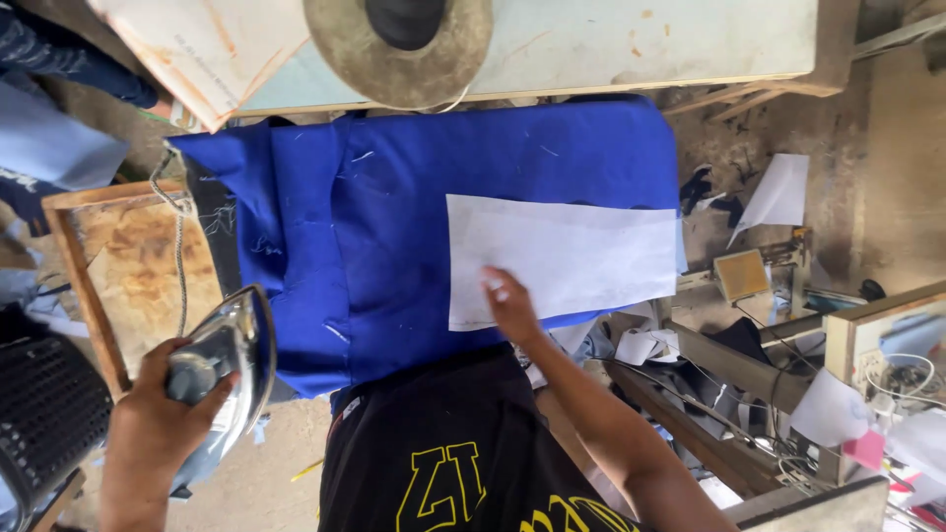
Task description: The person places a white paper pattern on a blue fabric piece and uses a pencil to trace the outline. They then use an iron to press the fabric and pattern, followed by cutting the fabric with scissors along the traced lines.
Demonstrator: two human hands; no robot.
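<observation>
Clamped around the dark handle of a shiny metal iron (229, 357), the left hand (158, 419) holds the tool off the cloth, at about eight o'clock from the middle of the blue fabric (394, 227). Its pointed nose tips up and away from the person, toward twelve o'clock, and its cord (177, 236) runs up over a wooden board (123, 266) beside it.

Over on the other side, the right hand (510, 303) lies flat, fingers spread, pressing the near edge of a white paper sheet (562, 258) that rests on the fabric. That sheet lies at about two o'clock from the iron, with its long axis running from nine to three o'clock across the cloth; the right hand is touching it, the left is well apart from it.

At twelve o'clock, a pale board (631, 44) with rust-coloured marks spans the far edge, and a round tan disc (399, 54) with a dark centre sits on it. A folded white sheet (778, 192) lies on the floor at three o'clock, near a small yellowish square panel (741, 274). The person's black shirt (443, 463) bears yellow block lettering.
</observation>
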